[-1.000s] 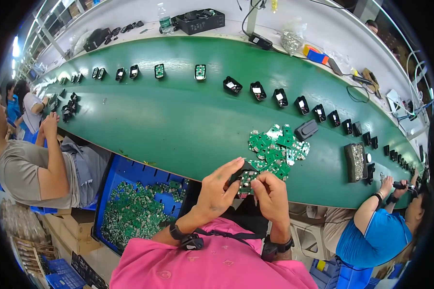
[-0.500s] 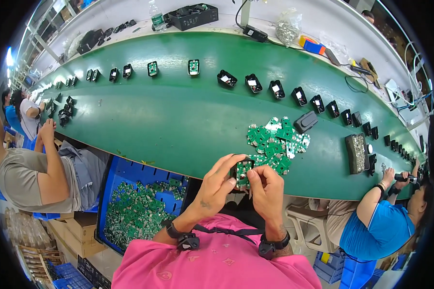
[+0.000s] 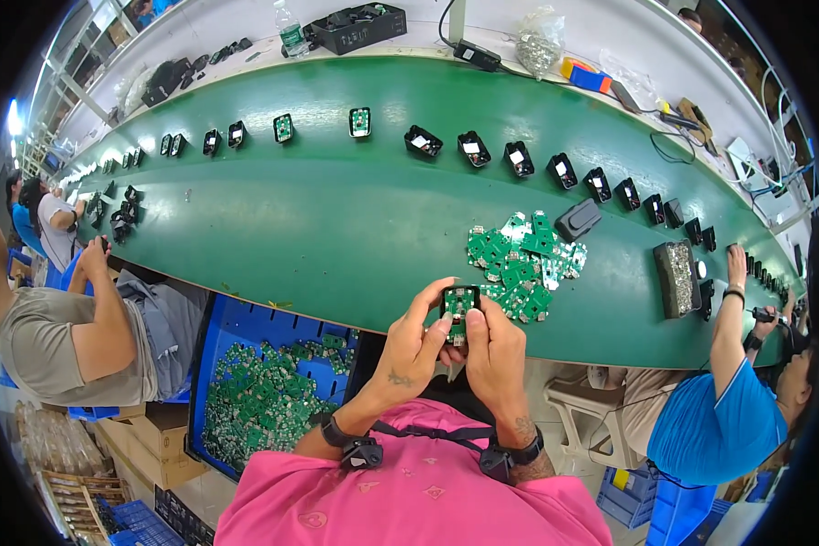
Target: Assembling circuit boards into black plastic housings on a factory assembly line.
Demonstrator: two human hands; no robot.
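At the near edge of the green table (image 3: 337, 227), clamping black case (image 3: 446, 297) between left hand (image 3: 408, 348) and right hand (image 3: 496, 350), now with both thumbs atop green circuit board (image 3: 461, 302), flatter inside, seemingly seated!

Long green workbench (image 3: 318, 227), pale wall (image 3: 591, 36) behind, beige stool (image 3: 577, 391) at its near edge, bright light (image 3: 15, 119) far left

Upper left of the frame, a bottle (image 3: 290, 35) stands near a black bin (image 3: 362, 38); upper right, a bag (image 3: 540, 44) near an adapter (image 3: 476, 55). Lower left, a carton (image 3: 161, 444); lower right, a stool (image 3: 581, 392).
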